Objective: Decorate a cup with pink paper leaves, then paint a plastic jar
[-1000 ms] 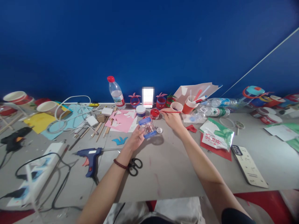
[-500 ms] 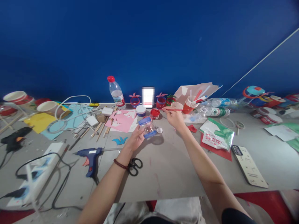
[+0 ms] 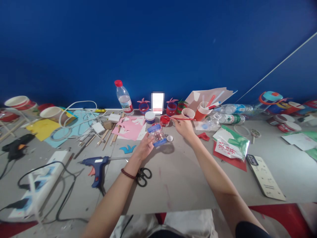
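Note:
My left hand (image 3: 145, 146) is closed round a clear plastic piece with blue-painted ends (image 3: 157, 135), tilted just above the table. A thin red paintbrush (image 3: 183, 118) is pinched in my right hand (image 3: 182, 127), its tip end pointing left at the open red paint jar (image 3: 164, 120). Whether the tip touches the paint I cannot tell. A white-lidded blue jar (image 3: 150, 117) stands left of the red one. A small white cap (image 3: 169, 138) is beside the clear piece. The paper cup (image 3: 188, 113) stands just behind my right hand.
Black-handled scissors (image 3: 143, 177) are by my left wrist, with a blue glue gun (image 3: 97, 168) further left. A red-capped bottle (image 3: 124, 98) stands at the back. To the right are stacked red cups (image 3: 202, 112), a plastic packet (image 3: 230, 144) and a phone (image 3: 266, 177).
My right hand has moved slightly down, and the brush now lies lower, with its tip end still by the red jar. My left hand keeps hold of the clear piece, almost unmoved.

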`<state>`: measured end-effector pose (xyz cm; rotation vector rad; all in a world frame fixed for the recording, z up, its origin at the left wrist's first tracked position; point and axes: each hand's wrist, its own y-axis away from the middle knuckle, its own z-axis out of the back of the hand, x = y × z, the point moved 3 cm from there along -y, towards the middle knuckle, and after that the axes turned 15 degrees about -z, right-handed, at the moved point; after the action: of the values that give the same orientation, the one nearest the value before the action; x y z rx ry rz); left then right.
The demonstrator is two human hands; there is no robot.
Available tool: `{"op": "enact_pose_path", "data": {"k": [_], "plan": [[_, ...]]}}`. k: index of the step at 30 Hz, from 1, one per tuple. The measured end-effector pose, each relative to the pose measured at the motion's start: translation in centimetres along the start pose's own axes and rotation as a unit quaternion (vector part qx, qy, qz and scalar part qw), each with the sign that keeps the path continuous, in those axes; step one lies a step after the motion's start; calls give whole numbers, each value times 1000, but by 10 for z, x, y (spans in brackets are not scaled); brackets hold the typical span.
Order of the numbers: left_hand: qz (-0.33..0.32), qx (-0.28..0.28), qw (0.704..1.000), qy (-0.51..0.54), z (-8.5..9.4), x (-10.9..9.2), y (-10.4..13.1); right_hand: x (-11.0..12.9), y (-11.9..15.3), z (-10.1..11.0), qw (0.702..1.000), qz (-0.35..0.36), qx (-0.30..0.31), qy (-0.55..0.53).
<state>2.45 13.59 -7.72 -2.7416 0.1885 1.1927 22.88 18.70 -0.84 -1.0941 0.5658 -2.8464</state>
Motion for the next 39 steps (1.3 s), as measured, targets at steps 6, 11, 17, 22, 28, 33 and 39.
{"op": "enact_pose_path", "data": {"k": [6,11,17,22,28,33,39], "plan": [[-2,11,1000,6,-1,0,1,2,-2,6,999,-31,19,14],[0,17,1000,7,-3,-2,1,-4,-6,11,999,-45,-6,-16],[-4,13,1000,-4,-3,-2,0,-7,-4,4,1000,-18,-19,-16],[-2,7,1000,-21,-4,-3,1,-2,-1,-1,1000,-12,-9,5],[-1,8,1000,-14,-5,-3,2,5,0,6,998,-44,29,38],[-2,13,1000,5,-5,-3,3,2,-4,14,998,-53,2,14],[-1,16,1000,1,-4,-3,2,-4,-4,9,999,-25,-22,-18]]}}
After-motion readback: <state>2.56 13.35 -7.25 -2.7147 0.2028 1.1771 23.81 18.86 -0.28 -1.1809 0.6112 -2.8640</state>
